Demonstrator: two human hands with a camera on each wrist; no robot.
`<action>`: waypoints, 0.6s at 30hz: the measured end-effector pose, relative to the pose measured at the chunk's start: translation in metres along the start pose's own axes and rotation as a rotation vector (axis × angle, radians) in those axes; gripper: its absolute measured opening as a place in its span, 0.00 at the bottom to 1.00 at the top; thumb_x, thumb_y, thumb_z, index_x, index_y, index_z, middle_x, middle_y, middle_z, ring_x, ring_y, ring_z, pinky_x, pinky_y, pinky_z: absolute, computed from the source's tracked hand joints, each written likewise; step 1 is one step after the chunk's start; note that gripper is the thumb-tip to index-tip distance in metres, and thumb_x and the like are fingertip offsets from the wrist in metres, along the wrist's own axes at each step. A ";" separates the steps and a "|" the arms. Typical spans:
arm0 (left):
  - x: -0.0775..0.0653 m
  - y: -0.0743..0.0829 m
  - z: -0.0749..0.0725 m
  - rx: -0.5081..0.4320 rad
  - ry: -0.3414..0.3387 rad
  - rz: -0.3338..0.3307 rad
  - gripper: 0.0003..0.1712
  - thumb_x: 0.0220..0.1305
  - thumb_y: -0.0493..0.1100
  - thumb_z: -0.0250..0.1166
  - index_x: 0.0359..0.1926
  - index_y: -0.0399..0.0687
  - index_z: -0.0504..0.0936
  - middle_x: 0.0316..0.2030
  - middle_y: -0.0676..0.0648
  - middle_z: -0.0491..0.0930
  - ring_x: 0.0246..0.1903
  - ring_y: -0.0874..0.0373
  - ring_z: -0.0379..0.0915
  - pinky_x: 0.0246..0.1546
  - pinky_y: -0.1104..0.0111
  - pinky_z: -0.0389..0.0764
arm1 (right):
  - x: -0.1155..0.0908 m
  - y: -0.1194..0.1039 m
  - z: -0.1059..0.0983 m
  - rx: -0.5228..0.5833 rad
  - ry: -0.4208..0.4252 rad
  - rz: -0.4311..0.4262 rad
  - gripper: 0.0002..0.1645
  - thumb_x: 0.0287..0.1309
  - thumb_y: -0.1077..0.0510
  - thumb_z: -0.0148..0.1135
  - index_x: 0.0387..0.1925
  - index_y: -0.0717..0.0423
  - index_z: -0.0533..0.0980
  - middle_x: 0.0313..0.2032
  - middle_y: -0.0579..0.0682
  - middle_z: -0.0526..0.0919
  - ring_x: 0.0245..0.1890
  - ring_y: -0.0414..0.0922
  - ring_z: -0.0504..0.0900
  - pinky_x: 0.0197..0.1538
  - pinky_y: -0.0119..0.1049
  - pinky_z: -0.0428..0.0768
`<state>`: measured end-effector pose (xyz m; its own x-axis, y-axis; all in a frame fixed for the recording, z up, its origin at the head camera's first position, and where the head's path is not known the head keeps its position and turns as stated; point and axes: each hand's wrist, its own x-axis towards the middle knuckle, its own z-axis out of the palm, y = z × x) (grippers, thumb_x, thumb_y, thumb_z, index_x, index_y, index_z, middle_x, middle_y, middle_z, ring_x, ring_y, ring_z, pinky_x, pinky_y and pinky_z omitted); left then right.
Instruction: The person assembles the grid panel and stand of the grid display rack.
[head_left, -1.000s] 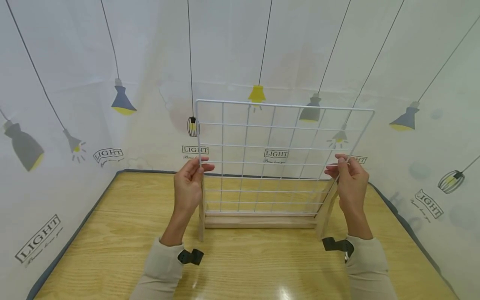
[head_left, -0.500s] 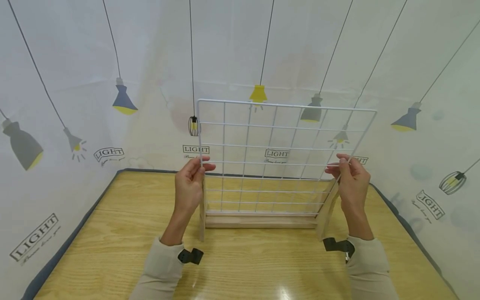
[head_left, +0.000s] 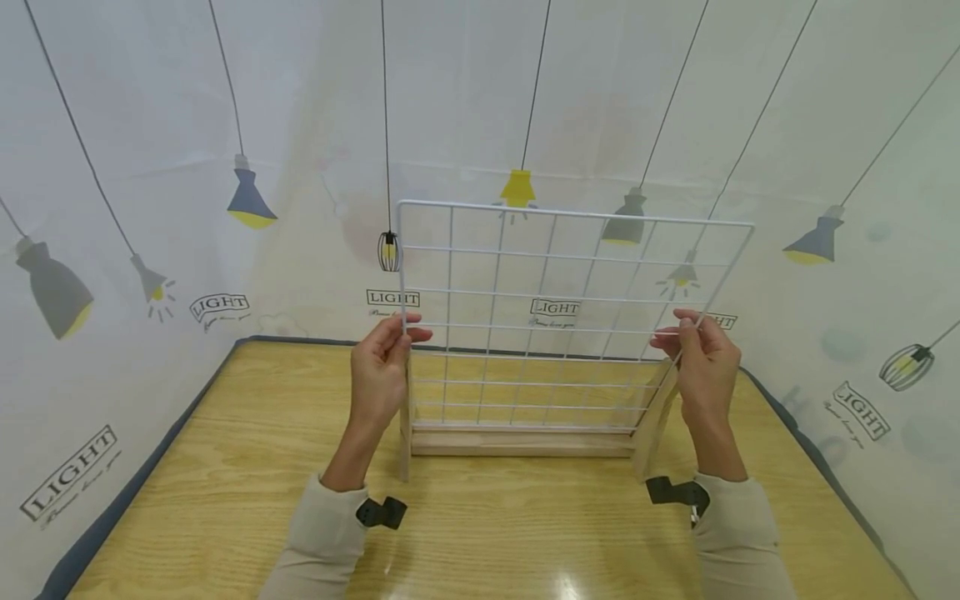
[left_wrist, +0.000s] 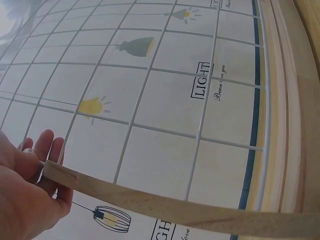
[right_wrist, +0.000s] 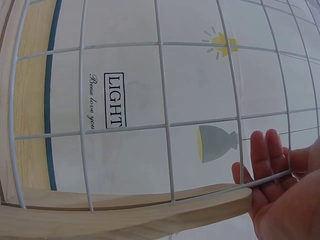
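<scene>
A white wire grid panel (head_left: pixel 528 330) stands upright, its lower part between the two side pieces of a wooden stand (head_left: pixel 521 443). My left hand (head_left: pixel 378 371) pinches the panel's left edge wire, just above the top of the left wooden upright (left_wrist: pixel 125 195). On the opposite side my right hand (head_left: pixel 705 367) pinches the right edge wire, thumb in front and fingers behind the mesh. In the right wrist view the fingers lie close to the rounded end of the right wooden upright (right_wrist: pixel 200 212). The panel's bottom wire runs along the stand's crossbar.
The stand rests on a wood-grain table (head_left: pixel 517 525). A white cloth backdrop (head_left: pixel 315 250) printed with lamps and the word LIGHT surrounds the table on the back and both sides. Black straps (head_left: pixel 382 512) hang at both wrists.
The view shifts very slightly. Both hands keep their hold on the grid panel, and the panel and stand stay essentially where they were.
</scene>
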<state>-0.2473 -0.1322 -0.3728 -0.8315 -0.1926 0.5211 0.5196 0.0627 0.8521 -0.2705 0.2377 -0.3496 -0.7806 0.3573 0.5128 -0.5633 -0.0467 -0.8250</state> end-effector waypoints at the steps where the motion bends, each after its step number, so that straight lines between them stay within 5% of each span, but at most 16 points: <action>1: 0.000 0.000 0.000 0.002 0.000 0.000 0.15 0.71 0.25 0.51 0.51 0.37 0.81 0.40 0.34 0.85 0.44 0.60 0.82 0.37 0.74 0.72 | 0.000 0.000 0.000 -0.003 -0.001 -0.001 0.10 0.70 0.62 0.55 0.41 0.65 0.80 0.25 0.50 0.85 0.25 0.41 0.86 0.37 0.31 0.85; 18: 0.001 -0.002 0.000 0.004 0.002 0.004 0.16 0.69 0.22 0.51 0.50 0.34 0.80 0.39 0.33 0.85 0.44 0.60 0.83 0.50 0.73 0.77 | 0.000 0.002 -0.001 -0.017 -0.007 -0.022 0.09 0.70 0.64 0.55 0.41 0.64 0.81 0.24 0.50 0.85 0.24 0.40 0.86 0.36 0.29 0.85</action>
<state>-0.2488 -0.1321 -0.3737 -0.8289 -0.1946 0.5245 0.5222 0.0670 0.8502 -0.2709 0.2384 -0.3516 -0.7697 0.3520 0.5326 -0.5760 -0.0231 -0.8171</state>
